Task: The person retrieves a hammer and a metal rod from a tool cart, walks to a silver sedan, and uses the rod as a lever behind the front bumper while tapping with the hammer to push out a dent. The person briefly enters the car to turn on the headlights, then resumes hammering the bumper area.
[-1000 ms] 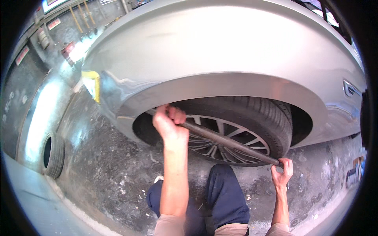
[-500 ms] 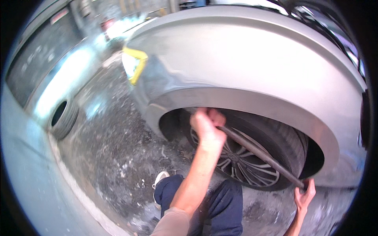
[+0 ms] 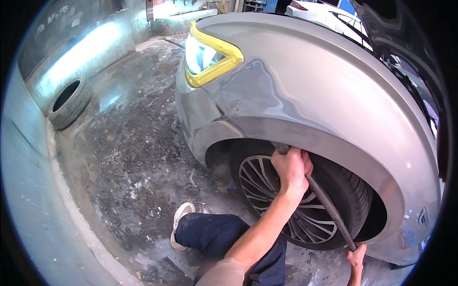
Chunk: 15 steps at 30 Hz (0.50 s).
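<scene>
A long dark metal bar (image 3: 327, 207) runs slantwise across the front of the car wheel (image 3: 305, 217). My left hand (image 3: 291, 168) is wrapped round its upper part, close under the lip of the wheel arch (image 3: 334, 148). The bar's upper end pokes out past that hand at the arch edge; whether it touches the lip I cannot tell. Down at the right, my right hand (image 3: 356, 256) grips the bar's lower end. Above the arch, the silver-grey fender (image 3: 305, 90) shows a rippled, dull grey patch behind the headlight (image 3: 198, 55), which is edged with yellow tape (image 3: 224, 69).
A loose tyre (image 3: 70, 104) leans by the wall at the left. On the stained floor, a small T-shaped tool (image 3: 202, 207) lies beside my shoe (image 3: 181, 224). The raised hood (image 3: 405, 43) is at the upper right, with a white car (image 3: 329, 19) behind.
My view has shifted, bringing more of the headlight and fender into sight. Both hands still hold the bar, which now slants more steeply across the wheel.
</scene>
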Each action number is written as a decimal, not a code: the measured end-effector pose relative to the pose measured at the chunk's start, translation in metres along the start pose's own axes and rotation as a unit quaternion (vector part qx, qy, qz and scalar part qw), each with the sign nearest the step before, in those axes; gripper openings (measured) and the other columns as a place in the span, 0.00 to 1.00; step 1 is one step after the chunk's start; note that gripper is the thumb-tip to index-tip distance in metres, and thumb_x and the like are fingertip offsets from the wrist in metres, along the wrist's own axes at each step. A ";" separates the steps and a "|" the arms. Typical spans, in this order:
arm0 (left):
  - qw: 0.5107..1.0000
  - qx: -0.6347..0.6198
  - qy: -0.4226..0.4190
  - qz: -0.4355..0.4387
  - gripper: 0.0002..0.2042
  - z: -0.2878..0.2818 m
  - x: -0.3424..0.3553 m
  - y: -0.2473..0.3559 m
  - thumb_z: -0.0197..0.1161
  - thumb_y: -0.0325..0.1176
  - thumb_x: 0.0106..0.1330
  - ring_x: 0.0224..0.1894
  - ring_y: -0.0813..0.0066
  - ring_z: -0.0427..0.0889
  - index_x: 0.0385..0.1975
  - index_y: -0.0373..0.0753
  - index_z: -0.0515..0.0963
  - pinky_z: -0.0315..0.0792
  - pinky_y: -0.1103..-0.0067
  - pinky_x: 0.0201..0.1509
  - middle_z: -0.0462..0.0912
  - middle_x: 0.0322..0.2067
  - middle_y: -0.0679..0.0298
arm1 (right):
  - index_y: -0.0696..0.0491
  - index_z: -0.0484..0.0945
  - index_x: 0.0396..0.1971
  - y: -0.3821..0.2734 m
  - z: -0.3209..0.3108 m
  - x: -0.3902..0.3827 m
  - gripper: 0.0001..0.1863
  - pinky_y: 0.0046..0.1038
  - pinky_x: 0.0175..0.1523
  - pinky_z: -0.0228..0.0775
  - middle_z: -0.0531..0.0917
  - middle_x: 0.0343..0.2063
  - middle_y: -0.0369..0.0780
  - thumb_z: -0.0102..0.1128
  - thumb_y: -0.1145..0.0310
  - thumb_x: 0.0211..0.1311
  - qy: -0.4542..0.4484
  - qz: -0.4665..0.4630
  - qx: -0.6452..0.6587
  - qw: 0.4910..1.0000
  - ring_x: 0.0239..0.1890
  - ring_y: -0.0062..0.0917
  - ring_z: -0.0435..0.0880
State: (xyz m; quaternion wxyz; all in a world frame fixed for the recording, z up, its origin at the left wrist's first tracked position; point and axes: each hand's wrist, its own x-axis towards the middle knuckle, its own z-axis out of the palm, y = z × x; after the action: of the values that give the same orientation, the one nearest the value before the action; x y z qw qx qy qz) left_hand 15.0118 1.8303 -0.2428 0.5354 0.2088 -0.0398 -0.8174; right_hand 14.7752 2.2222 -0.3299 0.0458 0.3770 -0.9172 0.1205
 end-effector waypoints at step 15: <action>0.991 -0.044 -0.122 -0.028 0.13 -0.012 0.009 -0.001 0.56 0.26 0.64 0.08 0.82 0.52 0.18 0.42 0.62 0.47 0.78 0.12 0.56 0.09 0.73 | 0.63 0.72 0.14 0.012 0.022 -0.007 0.07 0.42 0.27 0.63 0.69 0.13 0.55 0.56 0.74 0.33 0.089 -0.036 -0.046 0.994 0.20 0.48 0.72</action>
State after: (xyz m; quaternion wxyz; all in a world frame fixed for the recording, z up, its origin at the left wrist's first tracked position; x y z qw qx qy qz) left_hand 15.0121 1.8246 -0.2564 0.5118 0.0846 -0.0631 -0.8526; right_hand 14.7718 2.2292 -0.3541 0.1485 0.3949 -0.9000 0.1094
